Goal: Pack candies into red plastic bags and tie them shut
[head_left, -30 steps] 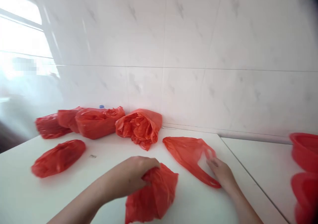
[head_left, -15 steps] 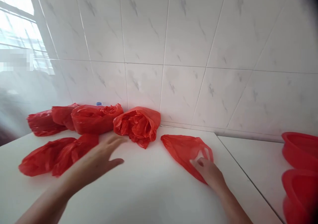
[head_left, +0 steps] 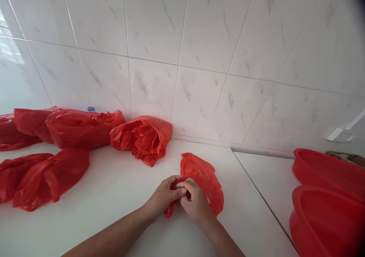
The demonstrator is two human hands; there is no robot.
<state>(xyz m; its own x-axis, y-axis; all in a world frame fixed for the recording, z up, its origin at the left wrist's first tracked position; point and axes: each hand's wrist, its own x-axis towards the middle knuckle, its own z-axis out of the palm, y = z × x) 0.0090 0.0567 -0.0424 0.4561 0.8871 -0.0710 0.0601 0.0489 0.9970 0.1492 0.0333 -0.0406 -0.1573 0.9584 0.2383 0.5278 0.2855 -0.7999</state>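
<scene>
Both hands meet over a loose red plastic bag (head_left: 203, 173) lying on the white bench (head_left: 119, 188) just in front of the person, at about 12 o'clock from the wrists. The left hand (head_left: 162, 196) and the right hand (head_left: 195, 202) touch each other, and the fingers (head_left: 179, 191) of both are pinched on the near edge of the bag, by its mouth or handles; which part exactly is hidden under the knuckles. The step in hand looks like gathering or parting that thin edge, and the next move would call for a fine pinch that separates one layer of film from the other without dragging the whole bag along the smooth top. At 10 o'clock a crumpled bag (head_left: 142, 137) sits against the tiled wall (head_left: 199, 59), well apart from the hands. Further round, at 9 to 10 o'clock, stuffed red bags (head_left: 82, 129) line the wall and two more filled bags (head_left: 48, 177) lie nearer the bench edge. At 3 o'clock two red baskets (head_left: 327, 207) stand on the neighbouring surface. Nothing lies between the hands and the bag, so only the clinging film itself seems likely to hinder the work
</scene>
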